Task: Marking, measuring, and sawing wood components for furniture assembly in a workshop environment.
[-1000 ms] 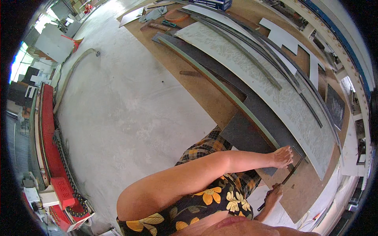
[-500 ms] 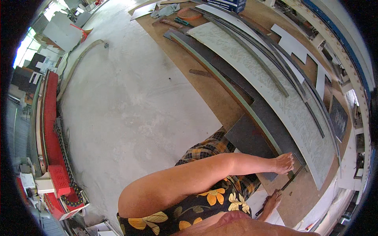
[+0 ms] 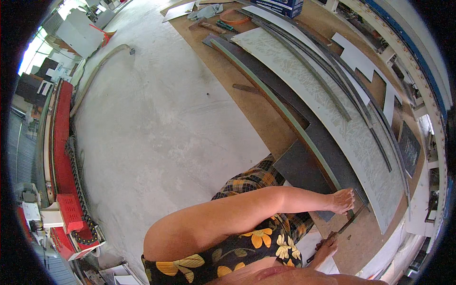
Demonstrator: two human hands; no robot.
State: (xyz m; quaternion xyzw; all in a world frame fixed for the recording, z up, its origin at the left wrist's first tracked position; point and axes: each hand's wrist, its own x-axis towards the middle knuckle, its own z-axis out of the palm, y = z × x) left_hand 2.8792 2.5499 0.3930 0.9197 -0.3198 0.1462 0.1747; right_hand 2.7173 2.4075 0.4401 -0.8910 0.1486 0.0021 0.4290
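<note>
My left hand (image 3: 343,201) is closed at the near end of a long narrow strip (image 3: 280,111) with a pale green edge and a brown side. That strip lies along a dark grey sheet (image 3: 327,142). Just below and to the right, my right hand (image 3: 327,247) is closed around a long thin dark blade-like tool (image 3: 349,223). Its far end reaches the sheet's near corner beside my left hand, and its dark handle end shows behind the right hand. The tool's exact kind cannot be made out. My left fingers are curled down, their tips partly hidden.
A pale patterned panel (image 3: 327,99) lies right of the dark sheet, with long dark strips (image 3: 313,50) on top. White cut-out board (image 3: 358,59), an orange ring (image 3: 234,17) and a blue box (image 3: 280,5) are on the brown tabletop (image 3: 251,111). Red machinery (image 3: 61,142) stands left.
My right hand and the tool have slid slightly back toward me. The left hand stays at the strip's end. The whole view has shifted a little.
</note>
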